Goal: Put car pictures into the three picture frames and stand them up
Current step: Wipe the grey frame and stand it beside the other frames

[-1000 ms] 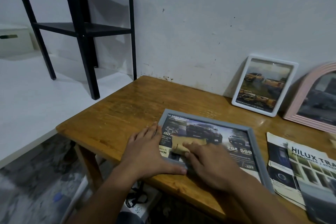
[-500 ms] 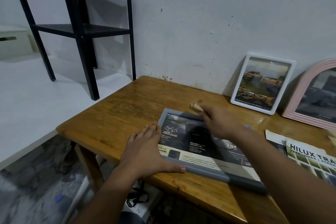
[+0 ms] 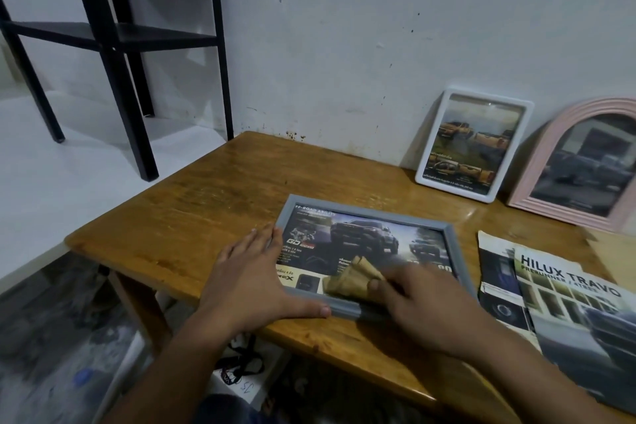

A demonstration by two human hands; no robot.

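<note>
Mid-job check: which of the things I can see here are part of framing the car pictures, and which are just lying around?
Part of the job:
- grey frame, flat on the wooden table, car picture inside
- white frame, leaning on the wall
- pink arched frame, also standing
- tan cloth under the right hand
- left hand, steadying the grey frame

Lying about:
- car brochures
- black shelf
</note>
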